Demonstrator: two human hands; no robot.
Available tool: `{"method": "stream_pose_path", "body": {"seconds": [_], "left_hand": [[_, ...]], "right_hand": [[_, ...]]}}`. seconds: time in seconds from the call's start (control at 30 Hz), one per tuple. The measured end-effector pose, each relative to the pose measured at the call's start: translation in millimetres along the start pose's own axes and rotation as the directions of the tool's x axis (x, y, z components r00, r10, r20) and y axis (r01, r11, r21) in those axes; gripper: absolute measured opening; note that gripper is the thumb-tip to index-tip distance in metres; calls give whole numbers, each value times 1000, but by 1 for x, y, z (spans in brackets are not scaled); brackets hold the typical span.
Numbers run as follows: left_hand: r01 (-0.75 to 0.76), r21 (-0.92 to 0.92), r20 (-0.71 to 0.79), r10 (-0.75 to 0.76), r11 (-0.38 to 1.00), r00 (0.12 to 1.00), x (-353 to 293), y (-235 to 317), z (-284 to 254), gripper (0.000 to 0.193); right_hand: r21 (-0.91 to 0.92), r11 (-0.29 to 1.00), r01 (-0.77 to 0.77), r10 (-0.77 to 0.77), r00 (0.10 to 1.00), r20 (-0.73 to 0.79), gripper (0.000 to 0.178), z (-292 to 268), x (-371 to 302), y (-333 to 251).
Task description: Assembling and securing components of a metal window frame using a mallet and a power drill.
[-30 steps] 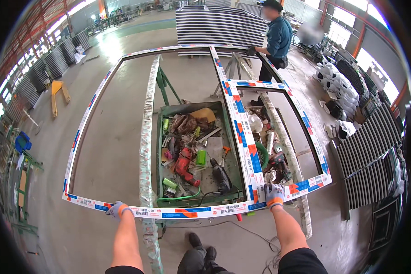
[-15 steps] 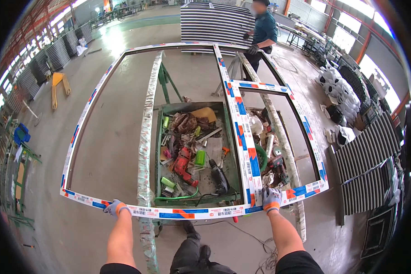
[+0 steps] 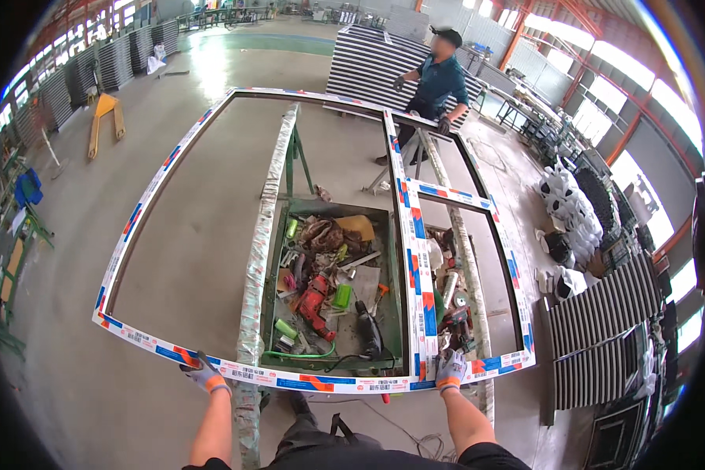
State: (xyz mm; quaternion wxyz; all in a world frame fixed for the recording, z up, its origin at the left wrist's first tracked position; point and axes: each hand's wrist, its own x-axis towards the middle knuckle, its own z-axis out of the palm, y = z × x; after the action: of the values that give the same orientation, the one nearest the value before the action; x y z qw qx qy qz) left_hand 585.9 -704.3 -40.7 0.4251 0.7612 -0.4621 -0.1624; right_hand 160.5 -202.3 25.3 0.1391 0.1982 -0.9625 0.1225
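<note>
A large window frame [image 3: 305, 381] with glass-free openings, its bars covered in white, blue and orange protective film, lies flat across two film-wrapped rails [image 3: 265, 243]. Whether it rests fully on them I cannot tell. My left hand [image 3: 209, 378], in a light glove with dark fingers, grips the near bar left of the left rail. Around the same bar, where the upright double bar [image 3: 424, 313] meets it, my right hand [image 3: 451, 370] is closed. At the far right corner a co-worker [image 3: 439, 82] in a dark cap has a gloved hand [image 3: 444, 125] at the frame.
Beneath the frame, a green-edged tool tray [image 3: 394, 258] holds a red power drill [image 3: 314, 301], a black drill [image 3: 368, 329] and scraps. Stacked striped panels [image 3: 360, 66] stand behind; more profiles [image 3: 591, 345] lie at right. A cable [image 3: 403, 431] runs over the floor near my feet.
The frame has shifted left and turned slightly, its near side still in both my hands. The co-worker now shows more fully, body leaning. My view has shifted too.
</note>
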Motion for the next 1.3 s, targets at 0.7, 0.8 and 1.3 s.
{"method": "stream_pose_path", "body": {"seconds": [0.7, 0.8, 1.3], "left_hand": [[882, -387, 888, -150, 269, 435, -40, -66, 30, 66], [908, -332, 913, -156, 255, 377, -33, -49, 14, 67], [902, -342, 917, -114, 264, 381, -31, 27, -33, 69]], "right_hand": [[68, 855, 514, -408, 586, 700, 65, -20, -42, -162], [124, 840, 528, -448, 548, 706, 64, -23, -37, -165], [207, 836, 509, -511, 582, 633, 62, -48, -28, -161]]}}
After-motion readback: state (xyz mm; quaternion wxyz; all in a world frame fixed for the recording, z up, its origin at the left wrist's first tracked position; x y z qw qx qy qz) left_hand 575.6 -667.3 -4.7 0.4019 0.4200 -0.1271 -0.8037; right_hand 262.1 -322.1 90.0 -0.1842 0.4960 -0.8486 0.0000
